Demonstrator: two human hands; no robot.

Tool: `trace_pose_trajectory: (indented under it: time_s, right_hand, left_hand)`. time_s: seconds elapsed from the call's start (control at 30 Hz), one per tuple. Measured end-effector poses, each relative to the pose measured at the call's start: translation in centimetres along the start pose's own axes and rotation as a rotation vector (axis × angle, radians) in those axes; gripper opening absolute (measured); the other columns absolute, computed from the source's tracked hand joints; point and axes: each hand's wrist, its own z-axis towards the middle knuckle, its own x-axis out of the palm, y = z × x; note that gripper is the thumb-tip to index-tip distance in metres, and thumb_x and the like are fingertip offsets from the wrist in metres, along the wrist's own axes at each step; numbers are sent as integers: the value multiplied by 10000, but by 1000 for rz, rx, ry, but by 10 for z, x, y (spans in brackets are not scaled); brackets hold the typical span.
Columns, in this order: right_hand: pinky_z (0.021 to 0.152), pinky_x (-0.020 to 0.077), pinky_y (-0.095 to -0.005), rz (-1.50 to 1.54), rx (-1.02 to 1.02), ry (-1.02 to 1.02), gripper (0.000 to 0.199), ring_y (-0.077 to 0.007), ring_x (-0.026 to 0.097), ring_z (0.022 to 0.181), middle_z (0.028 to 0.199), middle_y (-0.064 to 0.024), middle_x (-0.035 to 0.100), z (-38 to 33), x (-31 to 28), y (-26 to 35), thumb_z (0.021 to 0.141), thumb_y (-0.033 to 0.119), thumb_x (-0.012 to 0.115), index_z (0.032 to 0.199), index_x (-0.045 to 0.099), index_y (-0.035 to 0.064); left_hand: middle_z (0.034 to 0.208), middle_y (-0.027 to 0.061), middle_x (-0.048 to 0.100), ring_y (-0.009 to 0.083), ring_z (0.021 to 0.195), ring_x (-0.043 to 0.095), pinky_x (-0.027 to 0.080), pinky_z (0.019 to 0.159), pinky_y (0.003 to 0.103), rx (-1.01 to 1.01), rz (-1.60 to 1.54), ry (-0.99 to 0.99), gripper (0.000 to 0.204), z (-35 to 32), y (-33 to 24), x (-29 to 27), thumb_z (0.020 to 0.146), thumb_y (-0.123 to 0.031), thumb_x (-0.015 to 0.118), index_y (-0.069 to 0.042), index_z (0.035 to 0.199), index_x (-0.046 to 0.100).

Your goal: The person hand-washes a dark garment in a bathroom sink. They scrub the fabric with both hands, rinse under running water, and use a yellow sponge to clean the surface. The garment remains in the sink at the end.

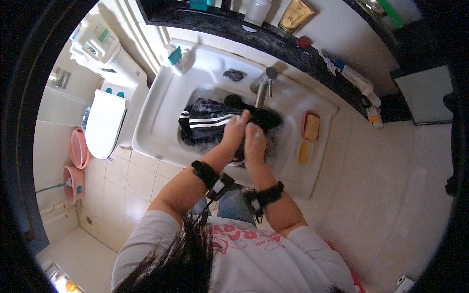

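A black garment with white stripes (207, 120) lies wet in the basin of the white sink (159, 128), among suds. My left hand (235, 131) is closed on a part of it, its knuckles near the middle of the basin. Right beside it, my right hand (255, 142) is closed on the same cloth. Dark fabric shows between and below the two hands; most of what the fingers grip is hidden. Just beyond my hands stands the metal faucet (262, 90), with more of the black cloth bunched under it.
On the sink's right rim sit an orange soap bar (311, 127) and a yellow bar (305, 152). A white container (178, 61) stands at the far left corner. A dark shelf (215, 22) with bottles and tubes runs behind. Left are a toilet (105, 124) and pink basins (79, 148).
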Motion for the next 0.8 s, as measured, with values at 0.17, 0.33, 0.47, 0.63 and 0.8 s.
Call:
trace_pose_trajectory:
  time_s: [0.17, 0.33, 0.47, 0.63, 0.8]
  right_hand:
    - [710, 452, -452, -400, -261, -36, 322, -389, 581, 797, 855, -217, 612, 9, 0, -1, 873, 301, 468, 839, 606, 13]
    - [682, 454, -440, -13, -134, -78, 282, -394, 583, 765, 805, -205, 612, 5, 1, 2, 847, 260, 480, 811, 594, 5]
    - [681, 457, -436, -5, -74, -84, 297, -396, 588, 755, 787, -208, 610, 2, -3, 1, 858, 278, 479, 837, 588, 3]
    - [696, 447, -354, -89, -178, -12, 314, -273, 581, 750, 782, -149, 592, 1, -16, 2, 888, 308, 491, 866, 562, 3]
    - [860, 441, -365, 669, 229, -117, 284, -270, 572, 960, 1082, -108, 571, -1, -38, 12, 883, 231, 537, 1102, 551, 51]
  left_hand:
    - [827, 146, 534, 323, 751, 536, 432, 706, 373, -74, -225, 129, 81, 4, -3, -6, 844, -97, 465, -35, 880, 503]
    - [820, 139, 545, 304, 743, 531, 431, 685, 361, 391, 286, -5, 119, 2, 6, -2, 868, -128, 471, -25, 910, 512]
    - [822, 69, 521, 186, 751, 485, 410, 690, 321, -82, -253, 170, 251, 2, 1, 0, 905, -275, 489, -30, 946, 523]
    - [906, 42, 543, 164, 758, 504, 423, 684, 321, -76, -321, 70, 272, -1, -7, -12, 903, -263, 505, -64, 1088, 496]
    - [1020, 51, 574, 180, 742, 580, 492, 645, 322, 233, -361, 75, 318, -5, -6, -44, 885, -216, 536, -40, 1140, 465]
